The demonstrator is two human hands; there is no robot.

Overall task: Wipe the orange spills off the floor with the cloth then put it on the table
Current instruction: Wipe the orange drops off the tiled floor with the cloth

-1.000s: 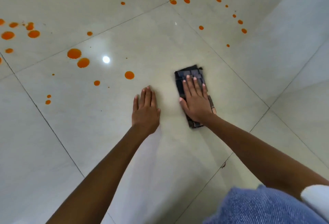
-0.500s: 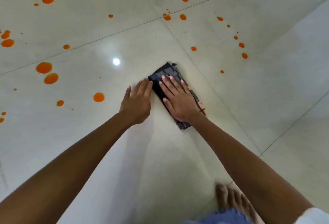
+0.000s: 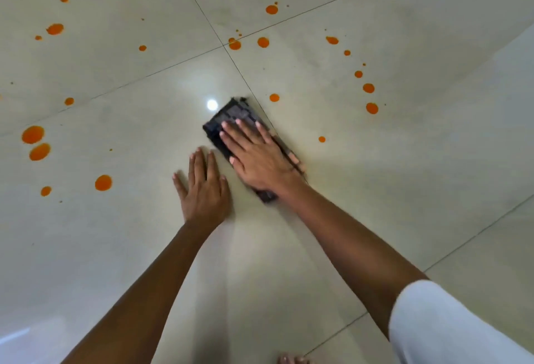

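A dark folded cloth [image 3: 231, 116] lies flat on the pale tiled floor [image 3: 404, 190]. My right hand [image 3: 257, 155] presses down on it with straight, spread fingers and covers its middle. Just left of the cloth, my left hand [image 3: 203, 187] rests flat on the bare tile with fingers straight, holding nothing. Orange spills dot the floor: several drops [image 3: 368, 88] to the right of the cloth, one drop [image 3: 274, 97] just beyond it, a few more [image 3: 234, 44] at the tile joint farther off, and larger blots [image 3: 33, 134] at far left. No table is in view.
Glossy tiles with thin grout lines fill the view; a ceiling light reflection [image 3: 212, 105] shines beside the cloth. My bare toes [image 3: 291, 360] show at the bottom edge and a white sleeve [image 3: 450, 326] at bottom right.
My right hand has slid the cloth forward toward the tile joint. My left hand has dropped back and now lies apart from the cloth. The view has shifted.
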